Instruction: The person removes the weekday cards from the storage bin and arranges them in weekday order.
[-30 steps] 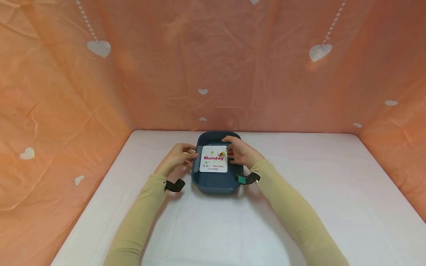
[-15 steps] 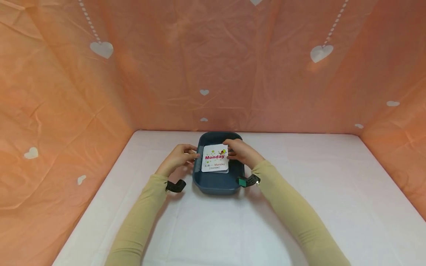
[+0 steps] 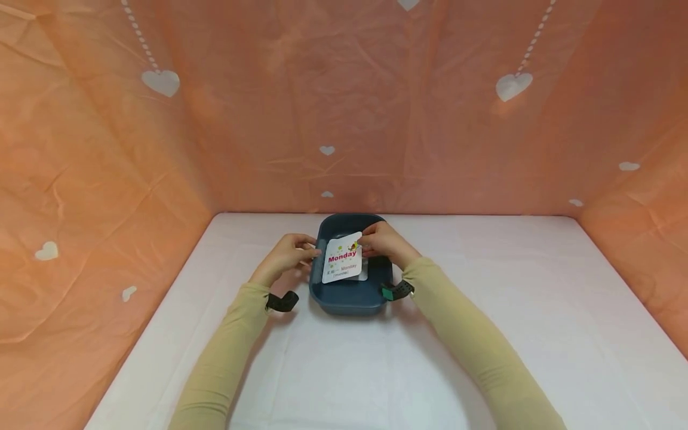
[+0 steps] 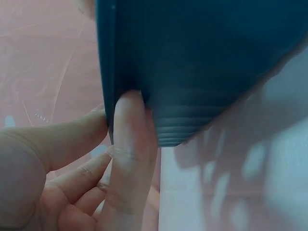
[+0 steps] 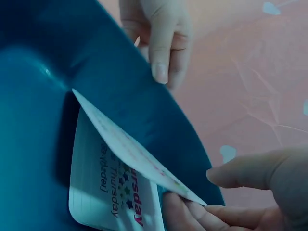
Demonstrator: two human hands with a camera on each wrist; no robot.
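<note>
A dark blue tray [image 3: 349,301] stands on the white table. My left hand [image 3: 287,257] grips its left rim, the thumb [image 4: 129,125] and fingers on either side of the wall in the left wrist view. My right hand [image 3: 389,243] reaches over the right rim and holds the raised right edge of a white card [image 3: 343,257] printed "Monday". This card leans steeply, its left side low inside the tray. Beneath it a second card [image 5: 113,192] reading "Thursday" lies on the tray floor. In the right wrist view the right fingertips [image 5: 178,214] are behind the Monday card's edge.
The white tabletop [image 3: 344,370] spreads around the tray on the near side and both sides. Orange cloth with pale hearts [image 3: 301,119] hangs close behind the tray and at both sides. Black bands [image 3: 282,300] are on both wrists.
The Monday card has gone from lying flat to tilted, its right edge raised and shifted left with the right hand. The card beneath has come into view. The left hand stays at the rim.
</note>
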